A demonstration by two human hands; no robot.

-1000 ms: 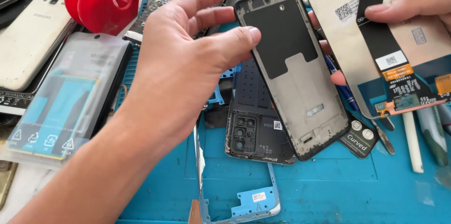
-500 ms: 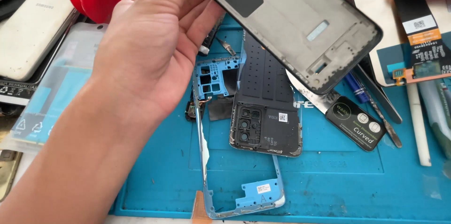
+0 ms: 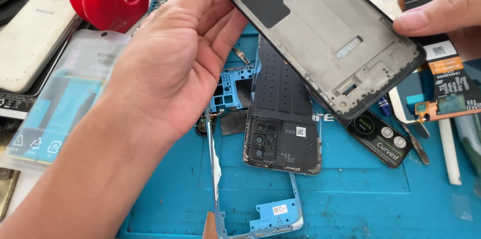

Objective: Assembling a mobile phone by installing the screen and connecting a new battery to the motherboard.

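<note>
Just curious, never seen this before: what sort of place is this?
Most likely a phone repair bench. A left hand holds a bare phone frame over a blue work mat, where a back cover and tools lie.

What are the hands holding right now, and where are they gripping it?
Both hold a dark phone middle frame above the blue mat. The left hand grips its upper left edge with the fingertips; the right hand pinches its right edge.
</note>
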